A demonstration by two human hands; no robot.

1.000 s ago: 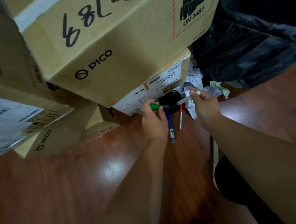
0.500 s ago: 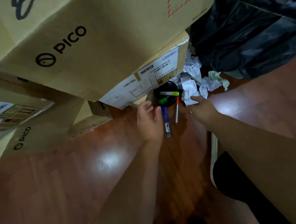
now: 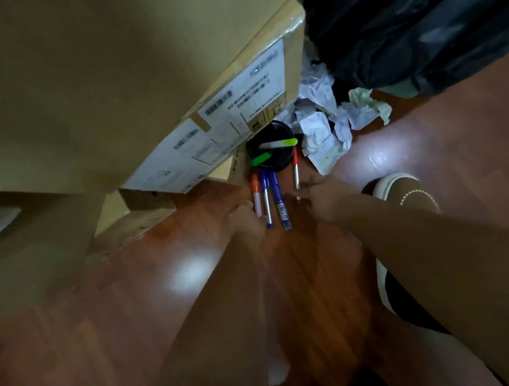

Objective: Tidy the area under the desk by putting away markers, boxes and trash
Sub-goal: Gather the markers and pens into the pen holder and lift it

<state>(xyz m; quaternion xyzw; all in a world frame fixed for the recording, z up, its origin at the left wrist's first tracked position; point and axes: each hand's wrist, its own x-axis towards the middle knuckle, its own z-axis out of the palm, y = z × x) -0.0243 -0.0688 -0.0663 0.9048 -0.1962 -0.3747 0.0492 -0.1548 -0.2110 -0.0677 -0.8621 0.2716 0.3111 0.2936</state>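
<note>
Both hands are down at the floor now, no longer up at the black pen cup (image 3: 271,151). The two markers carried a second ago are in it: a white one with a yellow-green cap (image 3: 278,143) lies across the rim, a green one (image 3: 260,159) leans at the near edge. So two are put away and four remain on the wood floor (image 3: 192,275).

Left hand (image 3: 246,220) reaches the near ends of the orange-capped marker (image 3: 256,197) and the slim blue pen (image 3: 266,201); fingers blurred, so whether it touches or pinches them cannot be told. The thick blue marker (image 3: 279,201) lies just beside, untouched.

Right hand (image 3: 323,197) sits at the thin red pen (image 3: 296,174), fingertips around its lower end; grasp looks started, not certain.

Crumpled paper (image 3: 324,127) remains beside the cup, against the black trash bag (image 3: 416,24). Cardboard boxes (image 3: 119,81) stand stacked on the left.

Judgement: marker stage roughly a third done; trash and boxes not yet handled.
</note>
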